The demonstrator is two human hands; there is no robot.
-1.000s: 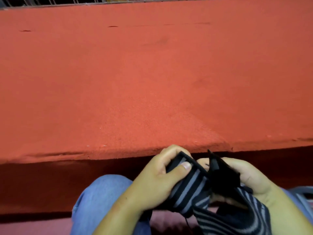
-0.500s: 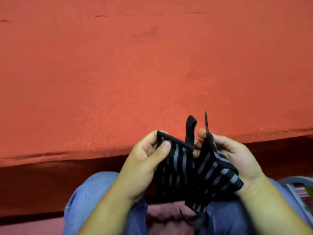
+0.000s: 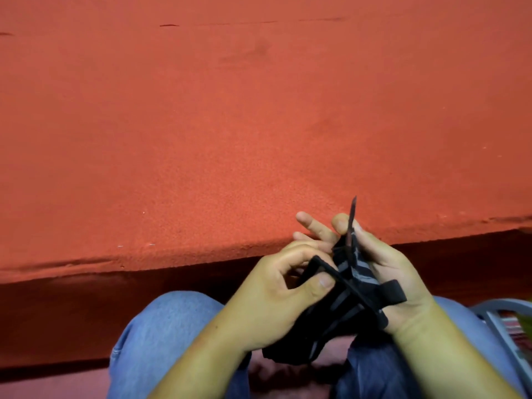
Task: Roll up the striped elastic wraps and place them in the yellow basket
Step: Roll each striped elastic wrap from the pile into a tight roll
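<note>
Presently in view, lower centre-right of the frame: one striped elastic wrap [image 3: 355, 303], black with grey bands, bunched and blurred, held between both hands above the lap.

Left hand [image 3: 273, 295]: fingers curled behind the fabric, thumb [image 3: 324, 282] laid flat on the wrap's black edge, pinching it.

Right hand [image 3: 391, 272]: palm turned inward, cradling the wrap's other side. Its thumb stands upright against a thin black tab [image 3: 352, 210] that rises on edge above the hands. The forefinger [image 3: 312, 226] is stretched out straight toward the left; the remaining fingers are mostly hidden behind the cloth.

Black strap end [image 3: 393, 292]: lies across the heel of the right palm.

Blue jeans [image 3: 161, 335]: bottom of frame, both thighs.

Red textured surface [image 3: 201, 139]: fills the upper two thirds, its front lip running just behind the fingertips.

Grey frame [image 3: 502, 318]: lower right corner, partly cut off; what it belongs to cannot be told.
</note>
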